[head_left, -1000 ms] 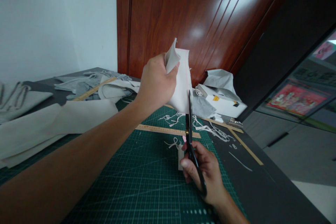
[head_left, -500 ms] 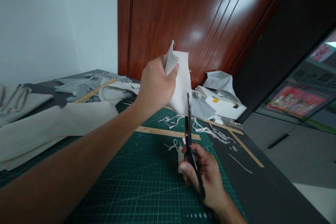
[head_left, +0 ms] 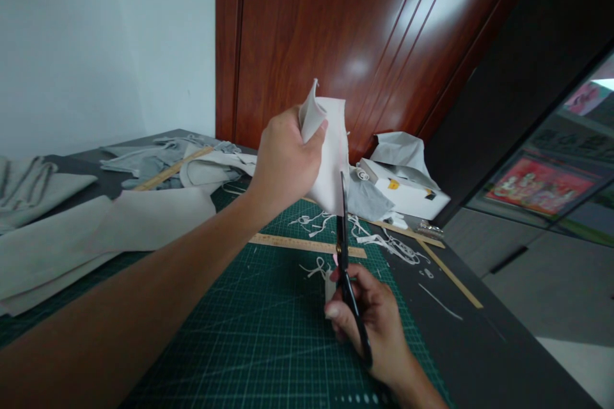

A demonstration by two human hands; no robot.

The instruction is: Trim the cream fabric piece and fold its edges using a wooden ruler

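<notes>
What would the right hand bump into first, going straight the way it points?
Likely the held cloth; the scissors in the right hand reach its edge, though depth is unclear.

Free room runs over the cutting mat (head_left: 259, 313) between left forearm (head_left: 192, 265) and scissors (head_left: 343, 262), until a ruler (head_left: 307, 244) crosses it.

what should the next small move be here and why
Probably a short, careful snip upward with the scissors near the right edge of the pale cloth: the right hand grips the handles, the blades point up at the cloth's lower right edge, and the left hand holds the cloth raised, its thumb left of the blade tip.
</notes>
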